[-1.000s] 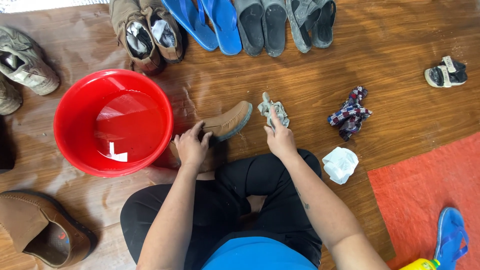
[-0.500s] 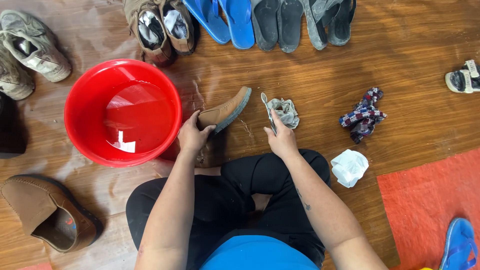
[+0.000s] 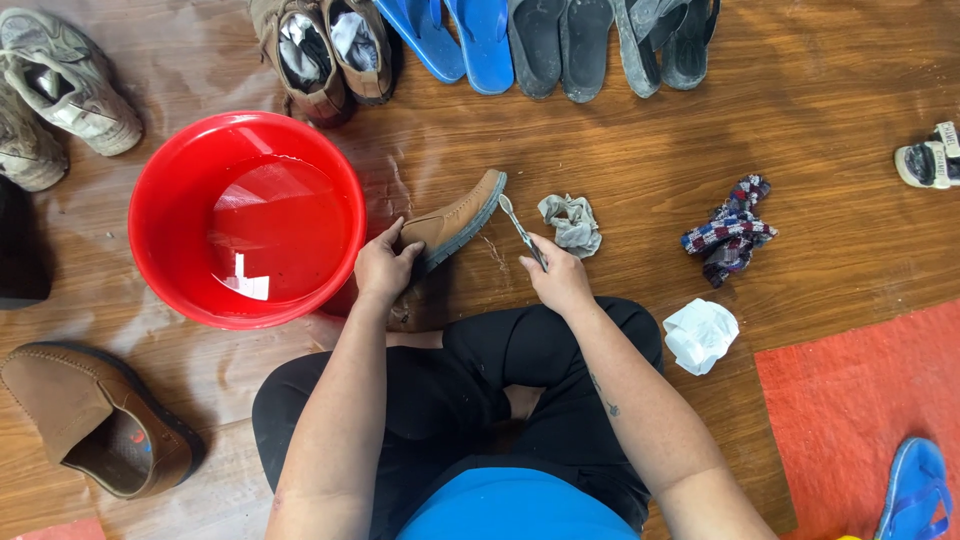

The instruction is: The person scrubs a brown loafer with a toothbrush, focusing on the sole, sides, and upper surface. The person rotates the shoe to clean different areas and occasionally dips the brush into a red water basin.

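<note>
My left hand [image 3: 383,268] grips a tan brown shoe [image 3: 455,215] by its heel end, with the toe pointing up and to the right, just beside a red basin [image 3: 160,200] holding water. My right hand [image 3: 558,280] holds a thin toothbrush [image 3: 518,226] whose head sits close to the shoe's toe. A crumpled grey rag [image 3: 573,222] lies on the wooden floor right of the brush. My crossed legs in black trousers are below both hands.
The matching brown shoe [image 3: 95,420] lies at lower left. Worn sneakers [image 3: 60,85], brown boots [image 3: 325,50], blue flip-flops [image 3: 455,40] and dark sandals [image 3: 600,45] line the top. A chequered cloth [image 3: 730,232], white crumpled bag [image 3: 700,335], small sandal [image 3: 930,160] and orange mat [image 3: 860,420] are at right.
My right hand left the grey rag and now holds the toothbrush up by the shoe's toe. The left hand has lifted and tilted the shoe slightly.
</note>
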